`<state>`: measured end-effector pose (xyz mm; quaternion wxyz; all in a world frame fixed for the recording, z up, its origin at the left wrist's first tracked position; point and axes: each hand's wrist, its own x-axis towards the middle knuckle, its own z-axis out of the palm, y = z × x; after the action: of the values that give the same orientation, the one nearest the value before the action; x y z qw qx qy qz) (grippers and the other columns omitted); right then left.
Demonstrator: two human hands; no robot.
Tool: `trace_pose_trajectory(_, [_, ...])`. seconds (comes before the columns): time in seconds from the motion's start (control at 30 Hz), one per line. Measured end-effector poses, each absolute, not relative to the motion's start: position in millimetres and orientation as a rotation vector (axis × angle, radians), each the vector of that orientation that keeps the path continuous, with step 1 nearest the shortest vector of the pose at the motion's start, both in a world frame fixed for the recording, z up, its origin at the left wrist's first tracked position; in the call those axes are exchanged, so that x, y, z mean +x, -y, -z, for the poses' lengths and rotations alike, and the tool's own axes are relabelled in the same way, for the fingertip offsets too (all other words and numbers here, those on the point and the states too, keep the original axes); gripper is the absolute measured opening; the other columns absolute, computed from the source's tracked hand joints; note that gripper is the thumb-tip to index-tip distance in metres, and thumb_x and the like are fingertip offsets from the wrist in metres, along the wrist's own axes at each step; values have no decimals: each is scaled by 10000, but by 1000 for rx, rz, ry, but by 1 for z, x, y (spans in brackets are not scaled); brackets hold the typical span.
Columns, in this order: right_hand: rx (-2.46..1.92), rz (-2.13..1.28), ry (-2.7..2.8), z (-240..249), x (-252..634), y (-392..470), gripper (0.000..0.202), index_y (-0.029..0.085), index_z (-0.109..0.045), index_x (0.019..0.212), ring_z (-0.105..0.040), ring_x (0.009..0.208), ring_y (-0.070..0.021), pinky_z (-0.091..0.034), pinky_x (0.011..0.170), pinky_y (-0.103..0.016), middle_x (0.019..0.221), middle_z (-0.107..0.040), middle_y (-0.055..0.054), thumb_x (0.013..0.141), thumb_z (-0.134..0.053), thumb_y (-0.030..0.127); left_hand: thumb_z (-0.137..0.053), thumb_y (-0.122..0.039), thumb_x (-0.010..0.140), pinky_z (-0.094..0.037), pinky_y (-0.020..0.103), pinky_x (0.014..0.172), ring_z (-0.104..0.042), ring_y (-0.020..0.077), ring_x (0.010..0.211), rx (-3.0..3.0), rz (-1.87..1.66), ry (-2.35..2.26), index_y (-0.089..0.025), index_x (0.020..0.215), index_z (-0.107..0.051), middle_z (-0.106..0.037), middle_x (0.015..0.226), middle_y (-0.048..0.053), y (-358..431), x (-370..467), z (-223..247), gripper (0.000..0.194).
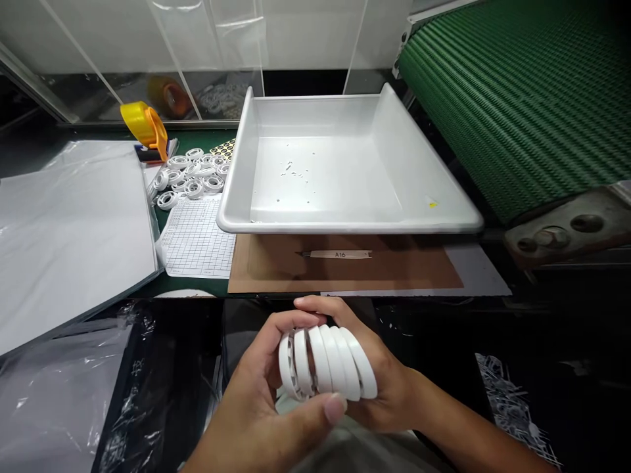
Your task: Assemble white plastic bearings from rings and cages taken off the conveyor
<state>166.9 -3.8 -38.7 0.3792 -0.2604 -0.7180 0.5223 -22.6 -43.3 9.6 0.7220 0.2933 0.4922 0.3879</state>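
Several white plastic rings point(323, 361) stand side by side in a row between my two hands, below the bench's front edge. My left hand point(266, 387) curls round the row from the left, with its thumb across the near side. From the right, my right hand point(379, 368) closes round the other end, and its fingers reach over the far side to meet the left fingertips. The rings' lower edges are partly hidden by the left thumb. A heap of similar white rings point(194, 172) lies on the bench left of the tray.
A white tray point(345, 227) with small scraps rests on brown cardboard point(276, 269), behind a pen marked A16 point(340, 254). A tape dispenser point(155, 135), gridded paper point(197, 236) and plastic sheets point(73, 223) are left. A green conveyor belt point(513, 98) rises right, above white scraps point(513, 407).
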Motion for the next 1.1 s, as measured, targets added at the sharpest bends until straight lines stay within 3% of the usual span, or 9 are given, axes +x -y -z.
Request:
trace_pose_trajectory(0.17, [-648, -1064, 1996, 44, 166, 2, 690, 237, -309, 1641, -558, 1313, -345, -515, 1095, -493, 1497, -482, -172, 1063, -668, 348, -1004, -452, 676, -480, 213, 678, -583, 109, 737, 576, -926, -1041, -248, 1060, -637, -696, 949, 4, 41, -18, -8, 569])
trace_pose_trajectory(0.43, [-682, -912, 2135, 47, 163, -1, 693, 174, -286, 1634, -494, 1376, -363, -446, 1137, -514, 1549, -422, -209, 1126, -544, 567, -986, -320, 661, -508, 219, 689, -595, 124, 771, 656, -907, -1196, -232, 1101, -664, -697, 960, 1, 40, -12, -7, 552])
trace_pose_trajectory(0.57, [-644, -832, 2170, 48, 163, 1, 587, 178, -321, 1618, -472, 1401, -341, -428, 1164, -496, 1582, -394, -196, 1168, -473, 521, -1031, -325, 578, -498, 219, 651, -589, 125, 742, 570, -883, -1151, -217, 1063, -705, -710, 955, 14, 40, -14, -5, 594])
trace_pose_trajectory(0.67, [-663, -847, 2122, 50, 162, 2, 673, 164, -284, 1652, -514, 1353, -327, -459, 1152, -484, 1552, -444, -193, 1118, -599, 425, -1027, -306, 581, -495, 211, 638, -602, 129, 755, 620, -923, -1174, -217, 1015, -728, -720, 1010, 21, 42, -13, -1, 535])
trace_pose_trajectory(0.7, [-652, -859, 2116, 50, 162, 2, 647, 171, -347, 1629, -509, 1364, -330, -454, 1160, -487, 1557, -441, -189, 1096, -637, 395, -1018, -305, 598, -502, 206, 646, -612, 129, 767, 655, -949, -1185, -226, 1011, -732, -716, 1014, 14, 42, -13, 0, 508])
trace_pose_trajectory(0.77, [-600, -947, 2101, 51, 163, 3, 407, 190, -606, 1426, -455, 1431, -352, -417, 1196, -501, 1588, -406, -169, 1070, -673, 373, -998, -308, 647, -543, 203, 721, -658, 139, 845, 760, -1035, -1199, -255, 1024, -741, -708, 1046, -3, 43, -13, 4, 460])
trace_pose_trajectory(0.83, [-602, -1157, 2014, 49, 165, 3, 209, 181, -752, 1121, -406, 1479, -368, -388, 1220, -491, 1613, -367, -140, 1048, -697, 369, -979, -291, 697, -578, 220, 854, -703, 164, 993, 933, -1135, -1210, -304, 1071, -741, -711, 1123, -17, 43, -15, 8, 443])
trace_pose_trajectory(1.0, [-576, -1877, 1424, 39, 161, 6, 451, 162, -802, 1049, -481, 1380, -380, -391, 1199, -492, 1462, -492, -148, 907, -833, 588, -896, -185, 816, -577, 294, 1031, -697, 215, 1192, 1619, -1281, -1244, -388, 1358, -613, -688, 1258, 22, 43, -29, 21, 644])
trace_pose_trajectory(1.1, [-536, -2121, 1083, 35, 150, 10, 527, 157, -755, 893, -611, 1101, -299, -519, 979, -382, 1160, -601, -105, 826, -906, 657, -809, -133, 887, -565, 322, 1089, -649, 240, 1291, 1981, -1242, -1158, -383, 1610, -404, -612, 1404, 95, 46, -35, 35, 866])
